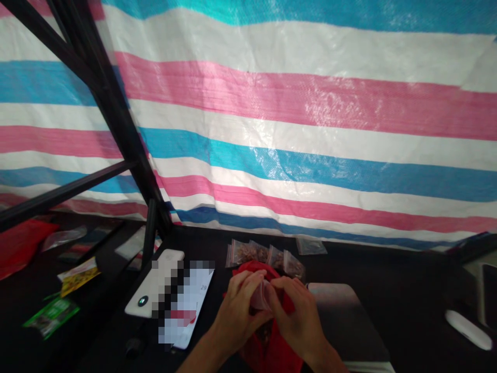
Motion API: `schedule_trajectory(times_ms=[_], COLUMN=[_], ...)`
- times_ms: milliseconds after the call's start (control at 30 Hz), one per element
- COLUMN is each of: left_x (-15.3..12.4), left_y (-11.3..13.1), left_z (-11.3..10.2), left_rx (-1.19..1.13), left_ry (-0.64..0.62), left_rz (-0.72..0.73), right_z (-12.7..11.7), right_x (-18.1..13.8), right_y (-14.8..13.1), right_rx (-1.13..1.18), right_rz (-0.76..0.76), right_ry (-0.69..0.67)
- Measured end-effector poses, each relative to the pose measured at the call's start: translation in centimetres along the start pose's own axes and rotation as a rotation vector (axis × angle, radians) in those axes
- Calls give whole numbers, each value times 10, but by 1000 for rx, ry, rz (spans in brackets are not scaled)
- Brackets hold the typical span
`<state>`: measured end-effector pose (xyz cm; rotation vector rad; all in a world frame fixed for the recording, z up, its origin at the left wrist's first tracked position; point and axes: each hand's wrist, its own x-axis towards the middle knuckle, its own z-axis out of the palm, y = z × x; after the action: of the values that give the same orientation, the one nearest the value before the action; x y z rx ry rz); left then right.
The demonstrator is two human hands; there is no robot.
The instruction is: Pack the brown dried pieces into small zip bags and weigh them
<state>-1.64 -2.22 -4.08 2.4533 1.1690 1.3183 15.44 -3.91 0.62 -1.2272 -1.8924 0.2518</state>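
Between my two hands is a small clear plastic zip bag [261, 296], its mouth spread apart. My left hand [237, 305] pinches the bag's left side, while my right hand [301, 313] grips the right side with thumb and fingers. Directly beneath them lies a red bag [285, 355], opened up, with some brown dried stuff [264, 333] partly visible inside. Just beyond it, several small zip bags [247, 253] filled with similar brown bits stand or lean in a row. A flat clear bag [311, 246] rests farther back.
Left of my hands are a white phone-like device [157, 282] and a partly pixelated white one [194, 311]. A dark flat case [347, 321] lies to the right. Farther out are green [53, 317] and yellow [79, 277] packets, a white oblong object [468, 329], black frame bars [120, 129] and striped sheeting [272, 98].
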Motion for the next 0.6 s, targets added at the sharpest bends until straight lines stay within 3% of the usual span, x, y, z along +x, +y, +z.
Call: schedule_trajectory(times_ms=[167, 267, 400, 467, 600], left_x=[5, 7, 10, 13, 9], left_y=[4, 1, -9, -11, 8], left_z=[-7, -9, -11, -16, -38], left_rx=[89, 144, 177, 175, 258], left_ry=[62, 182, 376, 408, 221], left_rz=[100, 54, -103, -199, -482], right_z=[-5, -9, -13, -13, -16], right_x=[2, 6, 9, 9, 8], right_y=[1, 3, 5, 7, 12], right_rx=[8, -12, -105, -141, -138], right_rz=[-46, -43, 29, 69, 71], right_ry=[64, 70, -271, -407, -541])
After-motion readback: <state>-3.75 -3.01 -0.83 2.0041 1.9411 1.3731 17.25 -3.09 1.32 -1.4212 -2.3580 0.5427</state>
